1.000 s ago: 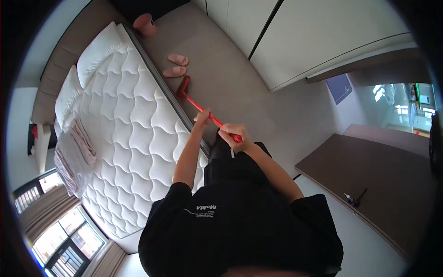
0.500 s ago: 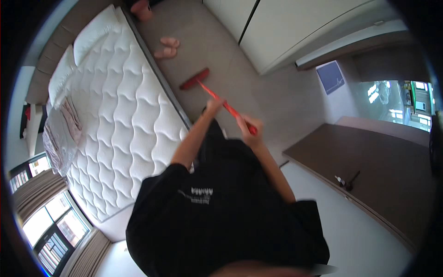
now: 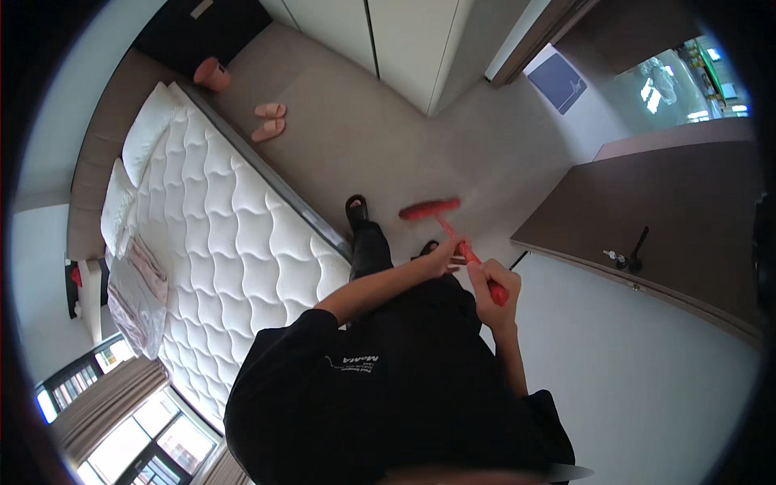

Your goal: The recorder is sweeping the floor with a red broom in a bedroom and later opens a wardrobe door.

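A red broom (image 3: 429,210) is in both my hands, its wide head with dark red bristles down on the grey floor in front of my feet. Lower on the handle, my left hand (image 3: 445,259) is closed loosely round it, some fingers showing past the shaft. My right hand (image 3: 494,290) grips the thick top end of the handle, whose rounded tip sticks out below the fist. The broom head lies just ahead of my right shoe (image 3: 428,247), which my left hand and the broom partly hide. My left foot in a black slipper (image 3: 356,209) stands beside the bed.
On the left is a bed with a white quilted mattress (image 3: 234,234) and a bagged pink cloth (image 3: 137,295). Pink slippers (image 3: 269,123) and a pink bin (image 3: 212,74) stand beyond. A pale wardrobe (image 3: 404,48) is ahead; an open brown door (image 3: 663,210) with keys stands right.
The broom head has swept from beside the bed toward the right and nearer to me. Both hands have moved right and lower with the handle. My view has shifted, bringing my feet into sight.
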{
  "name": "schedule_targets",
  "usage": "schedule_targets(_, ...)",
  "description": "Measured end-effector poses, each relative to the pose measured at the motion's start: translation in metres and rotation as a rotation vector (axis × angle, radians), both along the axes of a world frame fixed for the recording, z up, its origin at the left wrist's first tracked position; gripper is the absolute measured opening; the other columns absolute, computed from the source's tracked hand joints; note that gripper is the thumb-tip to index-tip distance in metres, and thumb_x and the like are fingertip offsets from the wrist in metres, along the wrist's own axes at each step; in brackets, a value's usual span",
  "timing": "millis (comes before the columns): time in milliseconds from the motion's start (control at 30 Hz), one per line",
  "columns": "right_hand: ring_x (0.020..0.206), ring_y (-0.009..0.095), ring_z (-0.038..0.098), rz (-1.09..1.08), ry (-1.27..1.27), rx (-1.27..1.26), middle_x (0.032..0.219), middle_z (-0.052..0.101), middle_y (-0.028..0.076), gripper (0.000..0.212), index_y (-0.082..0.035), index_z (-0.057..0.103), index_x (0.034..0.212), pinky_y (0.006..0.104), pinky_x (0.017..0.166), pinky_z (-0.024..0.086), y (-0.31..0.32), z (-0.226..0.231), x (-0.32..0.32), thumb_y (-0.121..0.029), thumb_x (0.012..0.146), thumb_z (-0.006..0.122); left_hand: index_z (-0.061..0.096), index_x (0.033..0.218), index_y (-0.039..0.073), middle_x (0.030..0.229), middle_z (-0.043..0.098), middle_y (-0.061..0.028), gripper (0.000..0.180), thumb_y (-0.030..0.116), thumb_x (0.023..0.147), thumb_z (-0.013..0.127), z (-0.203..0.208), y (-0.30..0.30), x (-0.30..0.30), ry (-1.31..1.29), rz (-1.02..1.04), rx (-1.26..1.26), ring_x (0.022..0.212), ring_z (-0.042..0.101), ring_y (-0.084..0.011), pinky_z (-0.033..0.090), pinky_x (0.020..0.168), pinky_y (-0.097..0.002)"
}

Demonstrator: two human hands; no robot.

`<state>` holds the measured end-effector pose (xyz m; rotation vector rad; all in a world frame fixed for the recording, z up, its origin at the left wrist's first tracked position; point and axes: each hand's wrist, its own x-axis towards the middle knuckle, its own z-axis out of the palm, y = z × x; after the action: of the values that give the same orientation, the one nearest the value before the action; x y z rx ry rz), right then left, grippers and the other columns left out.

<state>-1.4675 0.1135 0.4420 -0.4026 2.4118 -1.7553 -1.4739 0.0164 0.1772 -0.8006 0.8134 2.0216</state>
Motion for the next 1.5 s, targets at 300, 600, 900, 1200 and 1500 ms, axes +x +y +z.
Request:
schedule_targets(300, 0.058, 0.018, 0.05, 0.177, 0.308, -0.159, 0.065, 0.056, 0.007, 0.029, -0.002, 0.053, 0.067, 0.0314, 0.057, 0.039, -0.096, 0.006, -0.05, -0.004, 0.094, 0.065, 0.057, 0.086, 0.016, 0.084, 0.061, -0.0016, 0.019, 0.032, 0.083, 0.067, 0.005, -0.113, -0.055, 0.015, 0.233, 0.255, 0.084, 0.06, -0.0197, 0.046, 0.081, -0.0356)
schedule_targets(600, 0.056, 0.02, 0.048, 0.066, 0.137, -0.224, 0.064, 0.053, 0.008, 0.024, 0.001, 0.055, 0.069, 0.0345, 0.055, 0.039, -0.261, -0.072, -0.125, 0.003, 0.09, 0.065, 0.056, 0.117, 0.015, 0.119, 0.065, -0.0086, 0.047, 0.055, 0.092, 0.057, -0.029, -0.347, -0.172, 0.178, -0.057, -0.208, 0.107, 0.064, -0.0279, 0.046, 0.098, -0.0462)
schedule_targets(900, 0.057, 0.021, 0.049, -0.232, 0.105, -0.177, 0.065, 0.054, 0.013, 0.024, 0.002, 0.057, 0.072, 0.0358, 0.055, 0.039, -0.242, -0.085, -0.102, -0.003, 0.093, 0.067, 0.054, 0.131, 0.006, 0.13, 0.062, -0.0133, 0.067, 0.063, 0.095, 0.053, -0.088, -0.317, -0.185, 0.208, -0.503, -0.239, 0.12, 0.059, -0.0295, 0.044, 0.107, -0.0453)
schedule_targets(1200, 0.052, 0.02, 0.036, -0.626, -0.101, -0.079, 0.057, 0.046, 0.014, 0.038, 0.001, 0.053, 0.066, 0.0353, 0.053, 0.036, -0.075, 0.013, 0.08, -0.016, 0.098, 0.065, 0.061, 0.135, 0.01, 0.12, 0.069, -0.007, 0.1, 0.089, 0.082, 0.031, -0.042, -0.075, -0.044, 0.454, -1.448, -0.004, 0.11, 0.063, -0.0234, 0.049, 0.093, -0.0417)
schedule_targets(1500, 0.049, 0.015, 0.045, -1.3, 0.14, 0.056, 0.054, 0.053, 0.009, 0.037, -0.002, 0.055, 0.06, 0.0339, 0.049, 0.037, 0.02, -0.003, 0.189, -0.012, 0.092, 0.071, 0.073, 0.094, 0.006, 0.082, 0.07, -0.0036, 0.042, 0.048, 0.091, 0.068, -0.016, 0.114, -0.043, 1.44, -1.771, -0.268, 0.08, 0.065, -0.0152, 0.054, 0.073, -0.0356)
